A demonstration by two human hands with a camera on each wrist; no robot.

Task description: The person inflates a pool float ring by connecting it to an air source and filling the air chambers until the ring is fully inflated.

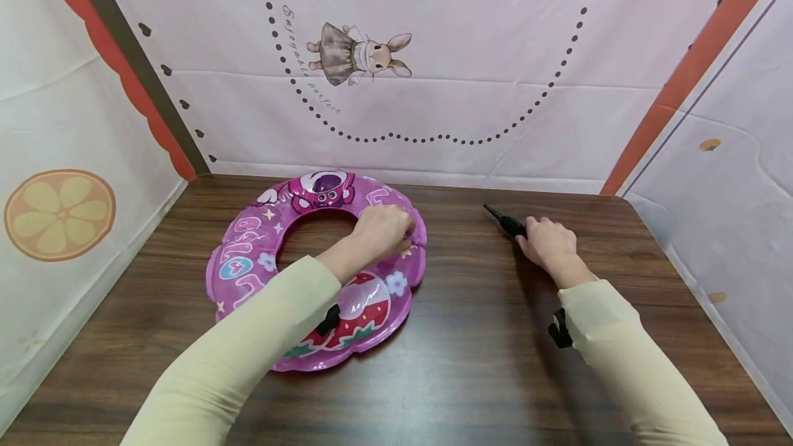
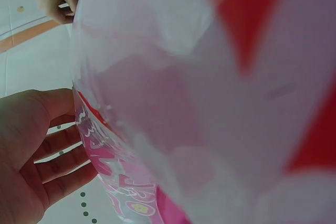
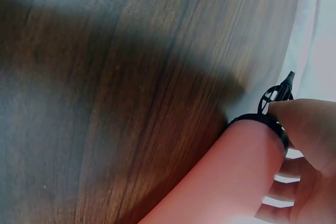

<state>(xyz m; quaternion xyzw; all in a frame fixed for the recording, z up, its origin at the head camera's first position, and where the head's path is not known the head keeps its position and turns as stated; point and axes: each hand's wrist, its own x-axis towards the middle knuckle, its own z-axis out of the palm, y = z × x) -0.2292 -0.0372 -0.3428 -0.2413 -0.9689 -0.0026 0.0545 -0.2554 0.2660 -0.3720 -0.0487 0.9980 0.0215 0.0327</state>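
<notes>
A pink inflatable swim ring (image 1: 244, 243), printed with a purple bear, flowers and strawberries, lies puffed up on the left half of the table. My left hand (image 1: 383, 229) reaches across it and pinches its right-hand outer edge. In the left wrist view, the thumb and fingers meet that edge, while the ring's strawberry-printed side fills most of the picture. Over the table's right side, my right hand (image 1: 550, 243) grips a hand air pump (image 3: 226, 174) near its black end. The pump has a pink cylinder, and its black nozzle (image 1: 511, 226) points away to the upper left.
The brown wood-grain table (image 1: 458, 336) stretches beneath both arms. Behind it hangs a pale printed cloth (image 1: 471, 40) with a rabbit figure, and similar cloths line the left and right sides. A black wrist strap (image 1: 559, 329) sits below my right sleeve.
</notes>
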